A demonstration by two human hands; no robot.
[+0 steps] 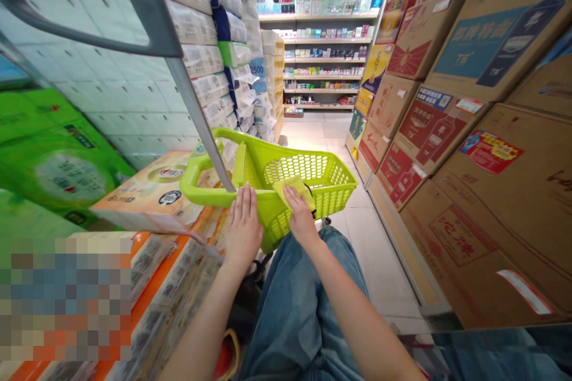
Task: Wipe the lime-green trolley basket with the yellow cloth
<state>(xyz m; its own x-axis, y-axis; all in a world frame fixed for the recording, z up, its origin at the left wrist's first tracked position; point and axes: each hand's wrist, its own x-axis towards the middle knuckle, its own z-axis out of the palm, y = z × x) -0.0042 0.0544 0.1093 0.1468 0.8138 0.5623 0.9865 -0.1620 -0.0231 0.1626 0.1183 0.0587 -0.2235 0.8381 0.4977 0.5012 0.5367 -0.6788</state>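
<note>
A lime-green rolling shopping basket (330, 197) stands in front of my knees, with a grey pull handle (192, 101) rising from its left end toward the upper left. My left hand (245, 220) lies flat on the basket's near side by the foot of that handle, fingers stretched out. On the near rim, further right, my right hand (300, 214) presses a yellow cloth (292, 184) with a dark edge. The cloth drapes over the rim, and part of it is hidden under my fingers. Holes pattern the basket's walls.
Stacked cardboard cartons (504, 190) line the right side of the aisle. On the left rise wrapped paper packs (192, 24), an orange-and-white pack (156, 190) and green packs (58, 155). Stocked shelves (324, 59) stand at the aisle's far end, beyond the tiled floor (324, 131).
</note>
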